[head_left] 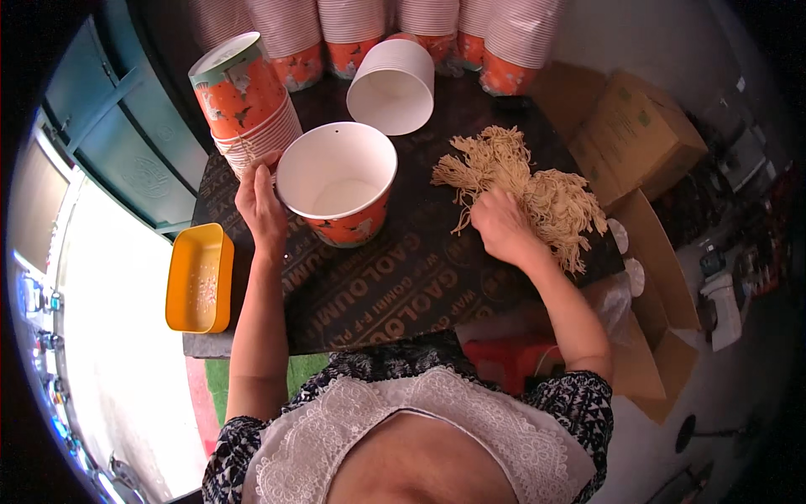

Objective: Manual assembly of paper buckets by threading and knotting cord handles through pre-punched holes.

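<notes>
A paper bucket (357, 225), white inside with an orange patterned outside, tilts its open mouth toward me. A small dark hole shows near its far rim. My left hand (264, 206) is closed on the bucket's left side, partly hidden behind it. To the right lies a loose heap of beige cotton cords (554, 202). At the heap's near left edge is my right hand (507, 227), its fingers curled together on the cords; the fingertips are partly hidden. Behind my left hand stands a stack of upside-down orange buckets (248, 105). Another bucket (393, 80) lies on its side at the back.
The dark printed board tabletop (382, 290) carries all this. A yellow plastic tray (223, 277) with small bits inside sits at its left edge. Plastic-wrapped bucket stacks (514, 46) line the back. Cardboard boxes (642, 126) stand right; a red stool (508, 357) is below the near edge.
</notes>
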Available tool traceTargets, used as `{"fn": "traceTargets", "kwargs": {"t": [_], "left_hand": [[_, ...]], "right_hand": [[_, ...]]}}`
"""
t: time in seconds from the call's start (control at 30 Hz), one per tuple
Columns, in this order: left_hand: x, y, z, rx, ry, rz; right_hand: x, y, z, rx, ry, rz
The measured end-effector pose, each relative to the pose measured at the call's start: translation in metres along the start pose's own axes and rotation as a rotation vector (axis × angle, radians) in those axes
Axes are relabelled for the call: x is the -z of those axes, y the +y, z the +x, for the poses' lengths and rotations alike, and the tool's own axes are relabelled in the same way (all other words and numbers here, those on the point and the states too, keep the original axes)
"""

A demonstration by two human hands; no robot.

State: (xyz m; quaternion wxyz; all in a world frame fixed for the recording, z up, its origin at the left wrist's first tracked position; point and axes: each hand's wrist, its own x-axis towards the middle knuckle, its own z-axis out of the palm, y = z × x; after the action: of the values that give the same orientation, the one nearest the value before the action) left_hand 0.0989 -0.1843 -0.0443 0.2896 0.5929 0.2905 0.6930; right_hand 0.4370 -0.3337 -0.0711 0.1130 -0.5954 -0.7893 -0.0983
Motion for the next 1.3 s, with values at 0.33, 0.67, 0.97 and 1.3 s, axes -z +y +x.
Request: {"fn": "traceTargets", "kwargs": {"t": [0.33, 0.67, 0.97, 1.3], "left_hand": [[-0.006, 0.027, -0.001, -0.204, 0.026, 0.199], [0.001, 0.116, -0.039, 0.127, -0.194, 0.004], [-0.013, 0.122, -0.084, 0.608, -0.574, -0.299], [0.016, 0.118, -0.087, 0.566, -0.718, 0.091]], "right_hand": [[0.045, -0.153, 0.017, 0.591, 0.215, 0.547], [0.057, -0.129, 0.047, 0.068, 0.062, 1.310], [0.066, -0.132, 0.046, 0.064, 0.077, 1.248], [0.050, -0.135, 0.033, 0.079, 0.011, 1.065]]}}
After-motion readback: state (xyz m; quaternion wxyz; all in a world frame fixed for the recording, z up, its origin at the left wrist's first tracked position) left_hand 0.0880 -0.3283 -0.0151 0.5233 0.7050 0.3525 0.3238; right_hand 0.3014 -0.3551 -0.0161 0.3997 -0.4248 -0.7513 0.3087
